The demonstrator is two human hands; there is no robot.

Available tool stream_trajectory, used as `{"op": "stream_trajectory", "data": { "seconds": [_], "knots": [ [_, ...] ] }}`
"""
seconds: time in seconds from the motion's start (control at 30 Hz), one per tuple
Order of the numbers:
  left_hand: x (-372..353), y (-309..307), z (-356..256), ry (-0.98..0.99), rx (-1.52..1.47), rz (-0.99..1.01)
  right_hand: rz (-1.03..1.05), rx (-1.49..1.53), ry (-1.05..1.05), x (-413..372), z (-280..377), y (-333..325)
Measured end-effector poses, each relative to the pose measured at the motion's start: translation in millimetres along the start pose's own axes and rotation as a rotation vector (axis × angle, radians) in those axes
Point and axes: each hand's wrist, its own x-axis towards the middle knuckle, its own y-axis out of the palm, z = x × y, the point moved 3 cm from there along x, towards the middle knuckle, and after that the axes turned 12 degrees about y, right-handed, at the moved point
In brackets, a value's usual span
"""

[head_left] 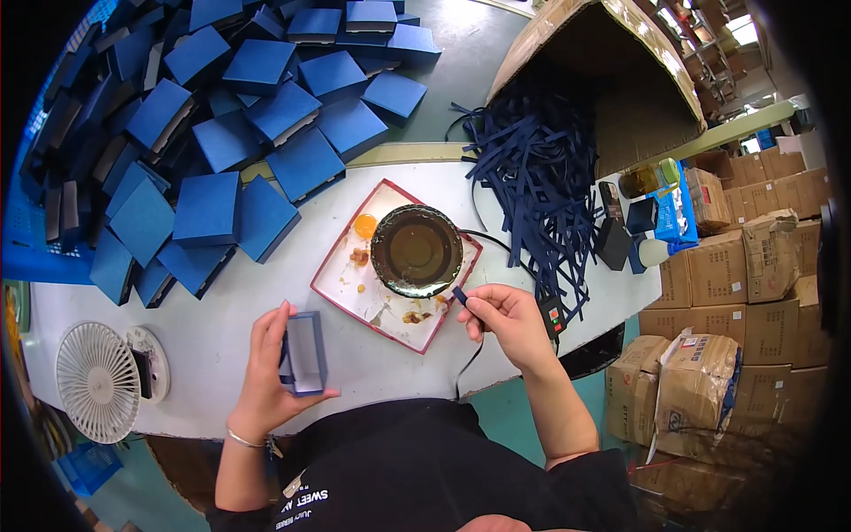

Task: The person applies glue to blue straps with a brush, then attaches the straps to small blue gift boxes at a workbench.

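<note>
Near the table's front edge, my left hand [270, 372] is wrapped round a small blue box [308, 353], whose open side shows a pale interior. My right hand [503, 321] pinches a short dark blue ribbon piece [459, 296] between thumb and forefinger. That ribbon piece is close to the lower right rim of a round pot [417, 251] holding brownish liquid. The pot stands on a white tray with a red rim [332, 259], which has amber spots and an orange disc [365, 226] on it.
Many blue boxes [206, 208] are heaped at the left and back. Dark ribbons [541, 186] spill from a cardboard carton [612, 80]. A white fan [97, 381] stands at left. A cable and switch box [555, 317] lie right; stacked cartons [718, 270] are beyond.
</note>
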Motion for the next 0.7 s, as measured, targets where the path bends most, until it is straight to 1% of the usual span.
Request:
{"op": "stream_trajectory", "data": {
  "seconds": [0.07, 0.13, 0.23, 0.33, 0.47, 0.6, 0.7],
  "knots": [
    [1.9, 13.4, -3.4, 0.019, -0.025, -0.060, -0.048, -0.037, -0.025, 6.8, -1.0, 1.5],
    [3.5, 25.6, -5.2, 0.047, -0.019, -0.069, -0.058, -0.080, -0.030, 10.5, -1.5, -0.3],
    [3.0, 38.8, -4.9, 0.064, -0.023, -0.065, -0.049, -0.067, -0.015, 8.6, -0.2, -0.9],
    [2.5, 40.8, -2.5, 0.060, -0.023, -0.058, -0.042, -0.059, -0.002, 9.4, -1.1, -3.4],
    [2.5, 41.7, -1.1, 0.070, -0.017, -0.049, -0.036, -0.038, -0.045, 18.1, -4.2, -3.8],
    [1.6, 42.8, -1.0, 0.059, -0.014, -0.054, -0.062, -0.080, -0.066, 22.8, -5.1, -1.3],
    [-1.0, 45.1, 0.9, 0.025, -0.044, -0.059, -0.062, -0.063, -0.037, 24.4, -1.0, 1.7]
  ]
}}
